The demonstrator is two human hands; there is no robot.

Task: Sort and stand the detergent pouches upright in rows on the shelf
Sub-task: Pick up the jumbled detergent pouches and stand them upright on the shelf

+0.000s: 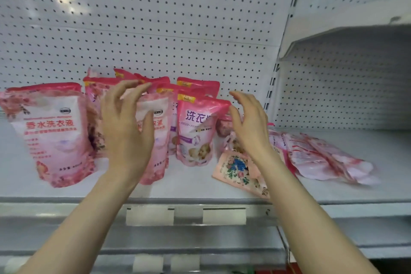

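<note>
**Q:** State of each hand?
**A:** Left hand (pixel 126 129): fingers spread wide, fingertips at the top edge of an upright pink pouch (pixel 155 107), gripping nothing. Right hand (pixel 250 124): fingers relaxed and apart, empty, just beside the upright purple-lettered pouch (pixel 195 131).

**Q:** Surroundings?
**A:** More pouches stand behind. A large pouch (pixel 53 131) stands at the left. A floral pouch (pixel 238 171) and several flat pouches (pixel 322 153) lie at the right. All rest on a white shelf (pixel 355 189) backed by a perforated panel (pixel 155 18). White label strips (pixel 150 216) line its front edge.
</note>
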